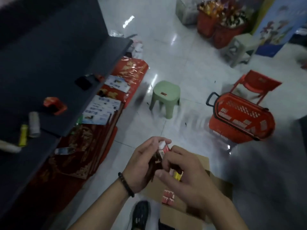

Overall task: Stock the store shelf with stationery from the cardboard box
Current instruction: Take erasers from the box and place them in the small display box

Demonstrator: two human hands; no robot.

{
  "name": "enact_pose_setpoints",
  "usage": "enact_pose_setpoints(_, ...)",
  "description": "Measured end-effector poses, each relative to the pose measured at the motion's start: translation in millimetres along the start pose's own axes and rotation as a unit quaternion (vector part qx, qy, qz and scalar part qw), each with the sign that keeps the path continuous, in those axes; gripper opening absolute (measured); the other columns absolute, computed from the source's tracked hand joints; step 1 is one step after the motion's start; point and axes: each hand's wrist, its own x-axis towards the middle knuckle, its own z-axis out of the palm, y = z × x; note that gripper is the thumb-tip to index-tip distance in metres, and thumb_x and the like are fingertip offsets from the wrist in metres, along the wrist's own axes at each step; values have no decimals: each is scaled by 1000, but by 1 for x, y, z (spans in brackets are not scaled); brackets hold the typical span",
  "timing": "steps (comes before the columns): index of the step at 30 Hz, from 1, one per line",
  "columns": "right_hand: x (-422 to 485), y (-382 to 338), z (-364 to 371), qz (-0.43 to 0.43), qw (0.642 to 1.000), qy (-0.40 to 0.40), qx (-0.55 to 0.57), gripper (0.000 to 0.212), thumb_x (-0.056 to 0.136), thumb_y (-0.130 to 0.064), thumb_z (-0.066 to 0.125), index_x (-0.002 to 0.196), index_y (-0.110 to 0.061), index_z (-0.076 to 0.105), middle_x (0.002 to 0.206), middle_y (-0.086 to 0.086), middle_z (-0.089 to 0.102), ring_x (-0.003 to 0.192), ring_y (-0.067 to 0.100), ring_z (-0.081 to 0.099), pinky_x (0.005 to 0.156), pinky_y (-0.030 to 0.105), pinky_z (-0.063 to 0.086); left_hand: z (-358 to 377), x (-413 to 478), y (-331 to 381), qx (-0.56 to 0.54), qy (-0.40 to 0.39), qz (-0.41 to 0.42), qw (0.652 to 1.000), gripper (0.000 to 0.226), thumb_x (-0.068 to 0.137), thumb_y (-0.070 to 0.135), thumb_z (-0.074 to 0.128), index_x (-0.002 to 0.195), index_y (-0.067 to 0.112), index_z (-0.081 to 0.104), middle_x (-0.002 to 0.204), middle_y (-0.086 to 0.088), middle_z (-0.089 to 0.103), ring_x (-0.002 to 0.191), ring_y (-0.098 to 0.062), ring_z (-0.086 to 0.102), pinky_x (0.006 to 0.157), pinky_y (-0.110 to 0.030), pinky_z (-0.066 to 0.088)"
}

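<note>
Both hands are together over the open cardboard box (pixel 216 183) on the floor at the bottom right. My left hand (pixel 142 163) and my right hand (pixel 184 173) both grip a small bundle of stationery packs (pixel 163 150) with red and white ends; a yellow piece (pixel 177 175) shows under the right fingers. The image is blurred, so the exact items are unclear. More small red packs (pixel 168 196) lie inside the box. The dark shelf (pixel 54 67) runs along the left, holding a red item (pixel 55 104), a grey tube (pixel 34 124) and a yellow stick (pixel 23 135).
A green stool (pixel 166 95) stands on the white tile floor ahead. A red shopping basket (pixel 240 120) and a red chair (pixel 259 83) are to the right. Red packaged goods (pixel 131 72) and white cards (pixel 101 110) lie below the shelf. My foot (pixel 140 214) is beside the box.
</note>
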Motion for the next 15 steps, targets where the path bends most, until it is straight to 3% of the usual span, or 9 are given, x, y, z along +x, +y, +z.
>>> enact_pose_setpoints(3,5,-55,-8,14,980,-61,188,32,91,-17,75,75,-12,47,70,-2,51,63,16,47,62,29,40,5,-46,47,18,48,64,997,35,96,48,66,96,13,70,85,-12,59,74,-21,57,66,-31,52)
enact_pose_setpoints(5,6,-86,-3,44,954,-101,280,35,96,-5,71,80,-12,41,64,6,50,59,25,51,61,36,45,2,-75,70,28,96,97,990,40,92,45,72,87,7,62,81,-15,52,70,-24,49,61,-33,47)
enact_pose_setpoints(8,11,-127,17,50,950,-122,281,37,103,-5,65,81,-20,39,71,2,65,57,33,61,61,51,48,-9,-120,101,18,151,117,981,47,83,44,78,86,2,57,79,-16,46,66,-23,45,58,-33,45)
enact_pose_setpoints(10,13,-160,32,39,952,-100,285,30,107,-8,60,85,-19,42,85,14,75,58,37,63,59,43,50,-22,-152,119,24,172,121,977,51,87,42,79,88,-3,53,75,-18,45,62,-24,44,58,-34,40)
enact_pose_setpoints(13,15,-213,60,20,954,-80,290,11,108,-11,57,101,-12,49,84,19,76,57,33,64,51,28,49,-49,-202,141,28,214,139,966,47,93,41,77,90,-2,58,80,-21,53,73,-31,47,64,-43,40)
enact_pose_setpoints(15,17,-246,85,-11,960,-79,268,6,108,-16,58,109,-18,53,81,16,76,59,32,66,53,38,51,-72,-236,154,30,232,158,959,45,95,38,76,92,-3,59,83,-24,58,77,-34,51,71,-48,41)
